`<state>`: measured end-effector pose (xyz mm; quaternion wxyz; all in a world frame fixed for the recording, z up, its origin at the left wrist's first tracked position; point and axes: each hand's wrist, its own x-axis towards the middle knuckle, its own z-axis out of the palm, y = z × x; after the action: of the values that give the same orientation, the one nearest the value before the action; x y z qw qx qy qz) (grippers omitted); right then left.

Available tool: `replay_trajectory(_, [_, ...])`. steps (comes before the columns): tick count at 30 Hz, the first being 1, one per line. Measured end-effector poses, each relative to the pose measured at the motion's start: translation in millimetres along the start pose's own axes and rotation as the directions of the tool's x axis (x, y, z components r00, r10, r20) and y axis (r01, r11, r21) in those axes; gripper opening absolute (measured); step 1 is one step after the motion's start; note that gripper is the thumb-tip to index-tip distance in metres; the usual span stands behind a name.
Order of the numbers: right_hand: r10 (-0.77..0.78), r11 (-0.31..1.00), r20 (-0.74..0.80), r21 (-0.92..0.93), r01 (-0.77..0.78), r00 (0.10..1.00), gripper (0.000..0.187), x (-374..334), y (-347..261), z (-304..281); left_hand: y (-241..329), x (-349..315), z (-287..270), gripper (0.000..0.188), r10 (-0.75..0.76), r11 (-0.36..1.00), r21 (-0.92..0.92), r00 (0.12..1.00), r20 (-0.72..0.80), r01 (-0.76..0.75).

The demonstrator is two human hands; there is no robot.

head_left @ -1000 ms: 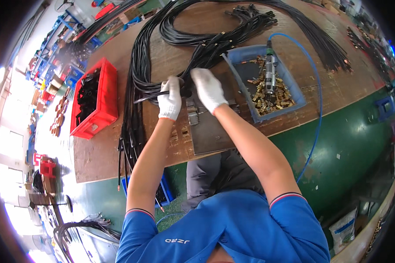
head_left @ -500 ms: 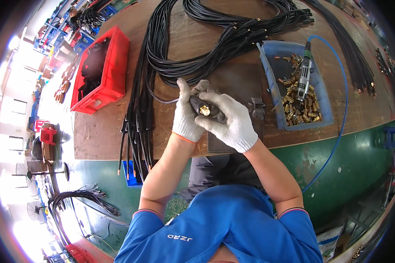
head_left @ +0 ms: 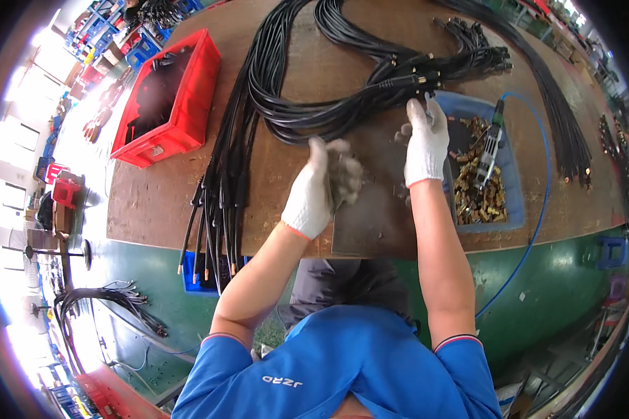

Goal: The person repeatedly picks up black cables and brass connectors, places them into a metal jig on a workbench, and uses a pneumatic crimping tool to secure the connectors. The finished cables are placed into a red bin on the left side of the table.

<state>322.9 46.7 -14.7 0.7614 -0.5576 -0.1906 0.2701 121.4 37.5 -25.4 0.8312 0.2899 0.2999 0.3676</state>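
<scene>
My left hand (head_left: 320,187), in a white work glove with a darkened palm side, hovers over the dark mat (head_left: 370,227) near the table's front. Its fingers are apart and slightly blurred, with nothing visible in them. My right hand (head_left: 428,143), gloved too, reaches forward by the left rim of the blue bin (head_left: 514,199). Its fingers are spread, just short of the brass-tipped ends of a looped bundle of black cables (head_left: 293,115). I see nothing held in it. Brass fittings (head_left: 493,202) fill the bin, and a silver air tool (head_left: 489,157) rests on them.
A red crate (head_left: 199,105) with black parts stands at the left. More black cables (head_left: 220,181) hang over the front edge above a blue box (head_left: 199,279). A blue air hose (head_left: 548,160) curves down the right side. Straight cables (head_left: 562,133) lie far right.
Both hands were together around a black cable connector with a brass end. They have parted; my right hand has moved forward and right to the cable ends, and the connector has left my hands.
</scene>
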Motion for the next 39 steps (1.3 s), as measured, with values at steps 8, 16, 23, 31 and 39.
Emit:
replay_trajectory(8, [0.121,0.255,0.626,-0.770,0.585,0.771,0.056,-14,16,44,-2,-18,-34,0.035,0.072,0.899,0.438,0.991,-0.111,-0.016])
replay_trajectory(16, [0.101,0.083,0.709,-0.705,0.704,0.698,0.071,28,46,84,-11,-42,-41,0.031,0.127,0.830,0.556,0.986,-0.112,-0.043])
replay_trajectory(23, [0.228,0.108,0.719,-0.689,0.717,0.657,0.066,49,44,109,2,-76,-54,0.020,0.577,0.088,0.956,0.797,0.180,-0.280])
replay_trajectory(31, [-0.089,-0.077,0.796,-0.605,0.793,0.599,0.021,-1,34,80,133,-87,-166,0.064,0.793,-0.091,0.913,0.584,-0.176,0.398])
replay_trajectory(39, [0.372,0.558,0.889,-0.445,0.700,0.269,0.039,-164,23,48,165,-18,-169,0.098,0.366,-0.205,0.848,0.842,-0.396,0.488])
